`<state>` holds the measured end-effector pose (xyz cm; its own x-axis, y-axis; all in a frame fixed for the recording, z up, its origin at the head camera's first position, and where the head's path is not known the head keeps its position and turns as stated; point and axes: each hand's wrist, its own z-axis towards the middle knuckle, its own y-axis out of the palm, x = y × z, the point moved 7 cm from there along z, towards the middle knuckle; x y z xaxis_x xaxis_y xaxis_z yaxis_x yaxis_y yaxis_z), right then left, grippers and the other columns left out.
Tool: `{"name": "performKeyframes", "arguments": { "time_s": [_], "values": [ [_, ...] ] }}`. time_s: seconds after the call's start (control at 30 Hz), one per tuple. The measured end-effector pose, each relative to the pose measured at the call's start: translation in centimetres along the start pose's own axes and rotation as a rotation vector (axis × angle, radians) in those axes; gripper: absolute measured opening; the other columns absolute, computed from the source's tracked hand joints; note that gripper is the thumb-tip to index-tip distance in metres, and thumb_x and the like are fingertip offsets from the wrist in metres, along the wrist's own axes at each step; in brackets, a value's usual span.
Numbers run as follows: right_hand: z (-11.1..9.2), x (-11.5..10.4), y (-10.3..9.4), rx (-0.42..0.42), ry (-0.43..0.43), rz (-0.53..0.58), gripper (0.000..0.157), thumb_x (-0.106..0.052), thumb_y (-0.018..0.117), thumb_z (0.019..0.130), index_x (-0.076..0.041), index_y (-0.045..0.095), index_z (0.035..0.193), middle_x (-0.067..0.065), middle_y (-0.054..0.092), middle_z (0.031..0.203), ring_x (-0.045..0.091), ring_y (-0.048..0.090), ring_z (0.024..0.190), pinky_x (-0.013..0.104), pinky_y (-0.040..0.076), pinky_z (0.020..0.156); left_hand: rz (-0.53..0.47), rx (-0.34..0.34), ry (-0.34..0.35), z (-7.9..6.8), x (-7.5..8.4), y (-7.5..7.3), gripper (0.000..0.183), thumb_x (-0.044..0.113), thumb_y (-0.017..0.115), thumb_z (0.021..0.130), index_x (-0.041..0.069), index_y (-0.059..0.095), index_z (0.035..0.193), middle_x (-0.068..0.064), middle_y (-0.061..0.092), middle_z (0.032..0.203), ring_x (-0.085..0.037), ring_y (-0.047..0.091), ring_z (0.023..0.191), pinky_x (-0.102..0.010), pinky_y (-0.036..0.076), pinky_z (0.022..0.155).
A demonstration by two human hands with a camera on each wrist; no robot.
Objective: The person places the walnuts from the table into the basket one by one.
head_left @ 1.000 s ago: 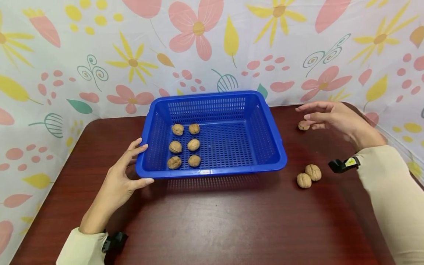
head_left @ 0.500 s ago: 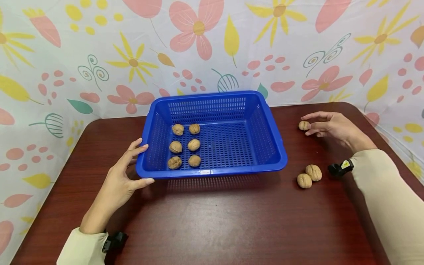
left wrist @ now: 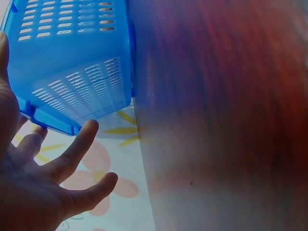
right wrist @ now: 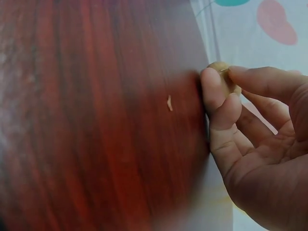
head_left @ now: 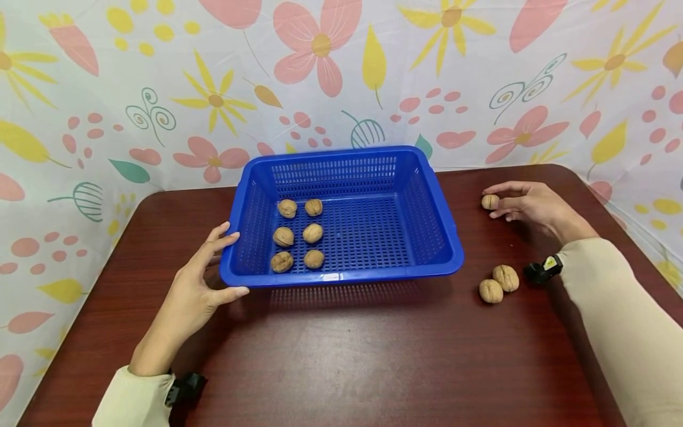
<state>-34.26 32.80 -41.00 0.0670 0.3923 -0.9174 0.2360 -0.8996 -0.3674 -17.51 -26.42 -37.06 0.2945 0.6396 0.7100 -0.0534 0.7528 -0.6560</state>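
A blue plastic basket (head_left: 341, 277) stands on the table with several walnuts (head_left: 313, 233) in two columns in its left half. At its front left corner my left hand (head_left: 198, 284) holds the rim, thumb at the front and fingers along the left side. In the left wrist view, two fingers (left wrist: 79, 144) of that hand stretch out past the basket wall (left wrist: 62, 57). To the right of the basket, my right hand (head_left: 539, 207) pinches a walnut (head_left: 489, 202) at the table's far right. The right wrist view shows this walnut (right wrist: 226, 79) between thumb and fingertips, partly covered.
Two more walnuts (head_left: 498, 284) lie touching each other on the dark wooden table (head_left: 352, 356), nearer to me than the right hand. A flower-print cloth (head_left: 341, 71) hangs behind the table. A small pale scrap (right wrist: 169, 103) lies on the tabletop.
My right hand has come down from above the far walnut, and its thumb and fingers have closed on it. My left hand and the basket have stayed put.
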Motion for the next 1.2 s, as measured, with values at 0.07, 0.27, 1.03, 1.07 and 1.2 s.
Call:
{"name": "performKeyframes", "arguments": {
  "time_s": [0.07,0.27,1.03,1.07,1.2],
  "values": [
    [0.1,0.1,0.0,0.017,0.006,0.008,0.036,-0.006,0.061,0.105,-0.038,0.077,0.11,-0.017,0.077,0.096,0.005,0.074,0.082,0.023,0.058,0.069,0.001,0.0,-0.002,0.0,0.0,0.0,0.087,0.01,0.089,0.083,0.02,0.047,0.159,-0.006,0.033,0.171,-0.043,0.059,0.125,-0.004,0.043,0.089],
    [-0.1,0.4,0.0,0.047,0.011,0.036,0.03,-0.007,0.064,0.104,-0.032,0.077,0.112,-0.016,0.077,0.097,0.005,0.075,0.084,0.022,0.06,0.073,0.004,0.001,-0.005,0.0,0.0,0.0,0.086,0.01,0.089,0.083,0.02,0.047,0.158,-0.005,0.033,0.172,-0.042,0.059,0.124,-0.004,0.043,0.089],
    [-2.1,-5.8,1.8,-0.011,-0.11,0.246,0.024,-0.001,0.064,0.102,-0.004,0.072,0.125,-0.001,0.079,0.109,0.018,0.077,0.089,0.026,0.062,0.08,0.024,-0.004,-0.011,0.0,0.1,-0.1,0.086,0.012,0.088,0.084,0.021,0.046,0.159,-0.004,0.032,0.172,-0.041,0.058,0.126,-0.013,0.048,0.091],
    [-2.2,-6.4,2.1,-0.024,-0.12,0.266,0.024,-0.001,0.064,0.102,-0.004,0.072,0.125,0.0,0.079,0.11,0.018,0.077,0.09,0.026,0.062,0.08,0.022,-0.002,-0.008,0.0,0.1,-0.1,0.086,0.012,0.088,0.084,0.021,0.046,0.159,-0.004,0.032,0.172,-0.041,0.058,0.126,-0.012,0.047,0.091],
    [-2.9,-9.1,3.2,-0.097,-0.177,0.332,0.026,0.003,0.059,0.103,-0.003,0.071,0.125,0.002,0.079,0.113,0.019,0.077,0.091,0.026,0.061,0.081,0.026,-0.001,-0.003,0.0,0.1,-0.1,0.086,0.011,0.088,0.084,0.021,0.046,0.159,-0.005,0.032,0.172,-0.041,0.059,0.125,-0.025,0.054,0.093]
  ]
}}
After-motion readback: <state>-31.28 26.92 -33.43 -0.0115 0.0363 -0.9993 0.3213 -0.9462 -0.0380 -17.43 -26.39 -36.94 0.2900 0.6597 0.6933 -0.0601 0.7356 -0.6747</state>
